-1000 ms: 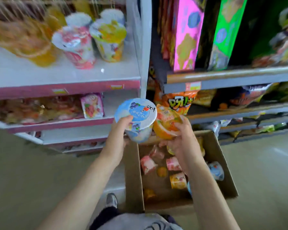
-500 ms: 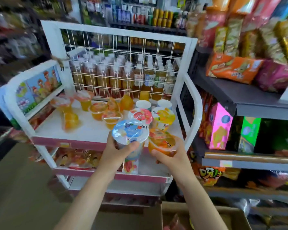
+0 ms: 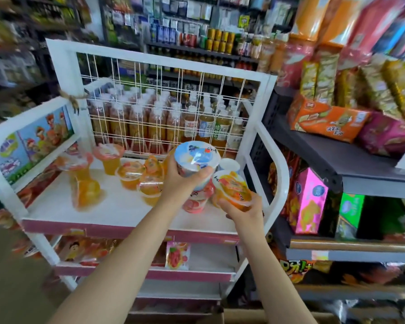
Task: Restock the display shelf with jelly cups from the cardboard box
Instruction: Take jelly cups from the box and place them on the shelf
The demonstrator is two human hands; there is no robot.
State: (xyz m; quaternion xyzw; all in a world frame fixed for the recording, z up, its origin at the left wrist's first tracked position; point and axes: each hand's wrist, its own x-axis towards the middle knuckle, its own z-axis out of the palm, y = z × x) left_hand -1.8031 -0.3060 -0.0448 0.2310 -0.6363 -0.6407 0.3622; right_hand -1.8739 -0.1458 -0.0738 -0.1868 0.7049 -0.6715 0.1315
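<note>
My left hand [image 3: 181, 183] grips a tall jelly cup with a blue and white lid [image 3: 197, 156], held above the right side of the white display shelf [image 3: 117, 211]. My right hand [image 3: 242, 210] holds an orange jelly cup [image 3: 233, 190] from below, just to the right of it, over the shelf's front right corner. A pink cup [image 3: 195, 203] and a white-lidded cup [image 3: 229, 164] stand on the shelf behind my hands. Several orange jelly cups [image 3: 130, 175] stand or lie on the shelf's left and middle. Only the cardboard box's top edge [image 3: 243, 316] shows at the bottom.
A white wire grid [image 3: 164, 108] backs the shelf, with drink bottles behind it. The shelf's curved white side rail [image 3: 279, 174] is close to my right hand. A dark rack [image 3: 351, 164] with snack packs stands on the right. Lower shelves hold candy bags.
Both hands rose from the cardboard box to the top shelf, each carrying its cup. My view lifted from the box to the shelf, and the cups now hover over its right side.
</note>
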